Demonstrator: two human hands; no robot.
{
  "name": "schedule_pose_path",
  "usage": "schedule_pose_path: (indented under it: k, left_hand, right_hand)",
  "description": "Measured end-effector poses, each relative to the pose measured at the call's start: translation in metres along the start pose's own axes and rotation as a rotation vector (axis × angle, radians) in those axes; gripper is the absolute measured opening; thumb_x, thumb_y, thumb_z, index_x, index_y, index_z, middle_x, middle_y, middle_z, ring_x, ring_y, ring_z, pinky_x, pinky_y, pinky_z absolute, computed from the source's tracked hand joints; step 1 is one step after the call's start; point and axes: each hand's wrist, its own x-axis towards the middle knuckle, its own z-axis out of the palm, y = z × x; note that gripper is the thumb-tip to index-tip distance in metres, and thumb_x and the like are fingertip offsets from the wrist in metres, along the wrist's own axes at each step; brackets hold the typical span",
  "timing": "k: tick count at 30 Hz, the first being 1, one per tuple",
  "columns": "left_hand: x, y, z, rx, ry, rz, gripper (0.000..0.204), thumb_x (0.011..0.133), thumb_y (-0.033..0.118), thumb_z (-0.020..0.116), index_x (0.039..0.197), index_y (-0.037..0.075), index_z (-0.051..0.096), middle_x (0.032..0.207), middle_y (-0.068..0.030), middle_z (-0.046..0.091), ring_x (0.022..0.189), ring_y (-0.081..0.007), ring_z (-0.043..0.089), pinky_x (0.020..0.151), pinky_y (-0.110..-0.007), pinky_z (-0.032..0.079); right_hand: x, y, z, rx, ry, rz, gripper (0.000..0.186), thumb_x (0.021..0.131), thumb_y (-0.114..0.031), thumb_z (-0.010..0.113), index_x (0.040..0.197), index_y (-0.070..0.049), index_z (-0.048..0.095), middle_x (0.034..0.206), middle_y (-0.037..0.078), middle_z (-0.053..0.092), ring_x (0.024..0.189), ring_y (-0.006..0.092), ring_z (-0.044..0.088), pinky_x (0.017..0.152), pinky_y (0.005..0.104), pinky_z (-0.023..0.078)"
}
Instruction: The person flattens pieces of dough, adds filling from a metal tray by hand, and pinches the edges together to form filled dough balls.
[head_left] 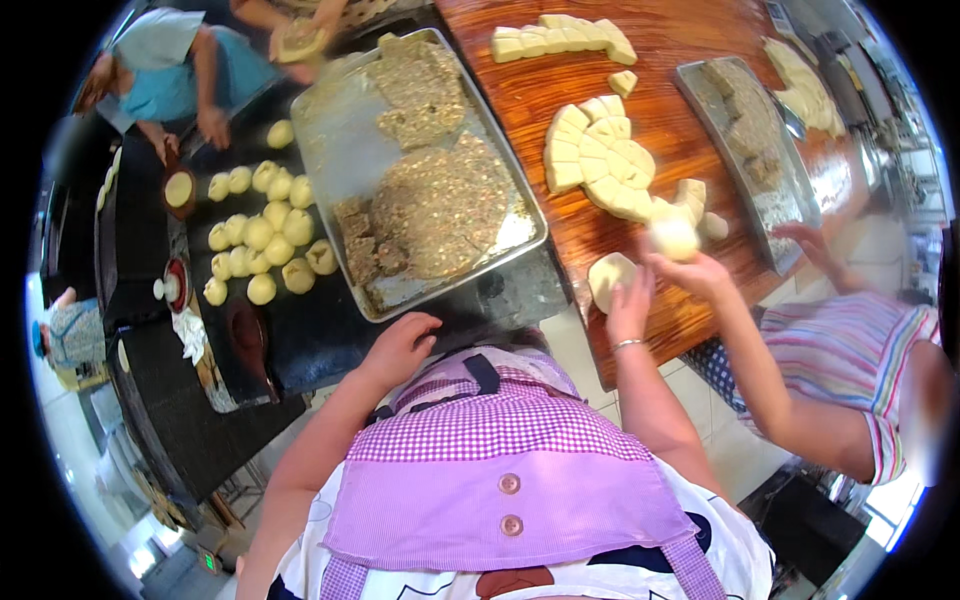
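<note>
My left hand (402, 345) hovers by the lower rim of a large metal tray (531, 240), its fingers loosely bent with nothing visible in them. My right hand (630, 305) lies at the edge of the wooden table, fingers stretched out against a flattened round of pale dough (606, 280). Just beyond it, a co-worker's hand (700, 275) from the right holds a whitish, blurred dough ball (672, 238). Brown, grainy filling (440, 210) lies in the large tray. Cut dough pieces (600, 155) sit in a curved cluster on the wooden table (510, 95).
Several dough balls (258, 232) stand on the dark surface at left, beside wooden moulds (248, 335). A second filling tray (690, 85) and another dough strip (800, 85) are at right. Co-workers stand at the right and far left; another's hands (300, 40) are beyond the tray.
</note>
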Motion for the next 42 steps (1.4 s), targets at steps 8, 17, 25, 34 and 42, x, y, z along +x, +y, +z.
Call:
schedule_pose_path:
  k: [8, 17, 25, 34, 42]
  left_hand:
    - [-0.008, -0.02, 0.012, -0.113, 0.066, 0.036, 0.03, 0.092, 0.007, 0.06, 0.122, 0.006, 0.06, 0.114, -0.0113, 0.059, 0.101, -0.0225, 0.062, 0.089, -0.033, 0.05]
    - [0.01, -0.046, 0.014, -1.55, 0.106, -0.533, 0.059, 0.1, 0.052, 0.045, 0.138, 0.007, 0.049, 0.132, -0.0119, 0.058, 0.121, -0.0285, 0.056, 0.103, -0.047, 0.043]
    - [-0.057, -0.045, -0.032, -2.157, 0.249, -0.243, 0.079, 0.09, 0.07, 0.045, 0.138, 0.008, 0.049, 0.137, -0.017, 0.055, 0.129, -0.0371, 0.05, 0.109, -0.053, 0.037]
    - [-0.096, -0.079, -0.021, -2.362, 0.506, -0.231, 0.058, 0.097, 0.051, 0.047, 0.134, 0.007, 0.052, 0.137, -0.017, 0.055, 0.128, -0.0383, 0.051, 0.109, -0.054, 0.038]
    - [-0.1, -0.095, -0.009, -2.348, 0.601, -0.236, 0.056, 0.095, 0.05, 0.052, 0.131, 0.007, 0.055, 0.135, -0.0148, 0.058, 0.126, -0.0364, 0.053, 0.109, -0.052, 0.039]
  right_hand:
    - [0.044, -0.019, -0.016, 0.547, -0.214, 0.728, 0.025, 0.079, -0.008, 0.068, 0.101, 0.004, 0.064, 0.089, 0.01, 0.068, 0.073, 0.0168, 0.063, 0.065, 0.0309, 0.052]
    - [-0.01, -0.22, -0.023, 0.71, -0.795, 0.128, 0.022, 0.075, -0.002, 0.076, 0.093, -0.003, 0.063, 0.084, 0.001, 0.064, 0.074, 0.0098, 0.059, 0.068, 0.0257, 0.051]
    - [0.0, -0.322, 0.049, 0.369, -0.696, -0.754, 0.045, 0.072, -0.015, 0.083, 0.11, -0.003, 0.063, 0.108, 0.012, 0.064, 0.098, 0.0275, 0.063, 0.086, 0.0367, 0.051]
    - [0.014, -0.342, 0.17, -0.259, -0.64, -1.143, 0.102, 0.068, -0.031, 0.084, 0.149, -0.008, 0.027, 0.135, 0.012, 0.053, 0.138, 0.0304, 0.035, 0.118, 0.0541, 0.015]
    - [0.001, -0.345, 0.191, -0.342, -0.584, -1.04, 0.102, 0.069, -0.031, 0.083, 0.15, -0.008, 0.024, 0.137, 0.013, 0.051, 0.137, 0.0291, 0.036, 0.118, 0.0555, 0.014]
